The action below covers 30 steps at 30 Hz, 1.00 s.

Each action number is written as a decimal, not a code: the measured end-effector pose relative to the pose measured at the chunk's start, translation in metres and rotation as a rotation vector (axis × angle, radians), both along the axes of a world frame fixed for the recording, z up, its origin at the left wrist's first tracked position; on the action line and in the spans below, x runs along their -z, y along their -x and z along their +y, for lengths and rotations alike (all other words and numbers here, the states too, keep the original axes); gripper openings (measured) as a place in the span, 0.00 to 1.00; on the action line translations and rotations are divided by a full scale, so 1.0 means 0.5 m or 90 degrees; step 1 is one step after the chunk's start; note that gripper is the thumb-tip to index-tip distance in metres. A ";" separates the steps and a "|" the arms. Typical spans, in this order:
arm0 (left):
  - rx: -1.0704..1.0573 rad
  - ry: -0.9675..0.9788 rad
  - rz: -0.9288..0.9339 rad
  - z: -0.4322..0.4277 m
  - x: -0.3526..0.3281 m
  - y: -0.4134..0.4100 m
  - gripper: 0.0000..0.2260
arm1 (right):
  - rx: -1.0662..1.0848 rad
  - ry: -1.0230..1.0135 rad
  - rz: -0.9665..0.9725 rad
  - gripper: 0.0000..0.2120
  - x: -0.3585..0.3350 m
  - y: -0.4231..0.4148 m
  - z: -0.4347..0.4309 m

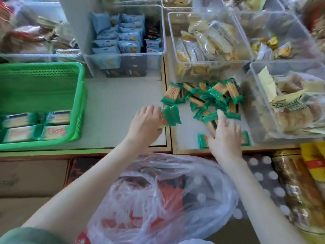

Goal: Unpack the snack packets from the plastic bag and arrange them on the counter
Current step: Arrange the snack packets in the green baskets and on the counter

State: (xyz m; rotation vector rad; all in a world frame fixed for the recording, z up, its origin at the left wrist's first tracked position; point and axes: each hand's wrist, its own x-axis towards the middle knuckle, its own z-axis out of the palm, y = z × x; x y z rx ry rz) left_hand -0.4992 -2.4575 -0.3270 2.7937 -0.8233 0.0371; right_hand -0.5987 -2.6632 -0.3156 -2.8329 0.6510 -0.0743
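The left hand (146,120) has its fingers curled round a small bunch of green-ended snack packets (170,115), holding them low over the counter (114,103), close to the seam between its two panels. The right hand (226,138) lies flat with fingers straight and slightly spread. Its palm covers a single packet (201,140) at the counter's front edge, whose green ends stick out on either side, and its fingertips reach the near edge of the loose pile (213,95) of the same packets, heaped untidily in front of the clear bins.

The plastic bag (158,199) sits below the counter's edge between the two forearms, thin, crumpled and slack. Red and dark shapes show through it, but what they are I cannot tell.

At the left a green basket (77,95) holds flat packets (52,132) of the same kind, laid in two rows at its near end. Behind, the first clear bin (88,64) holds upright blue packets with a few dark ones at its right side. Beside it, the second clear bin (211,61) holds pale yellow-wrapped pieces — and the third clear bin (255,88), at the right, holds round biscuits in see-through wrappers.
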 end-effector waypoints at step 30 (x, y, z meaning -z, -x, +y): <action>-0.050 -0.241 0.285 0.850 0.128 -0.451 0.30 | -0.469 -0.015 0.456 0.34 0.138 -0.618 0.839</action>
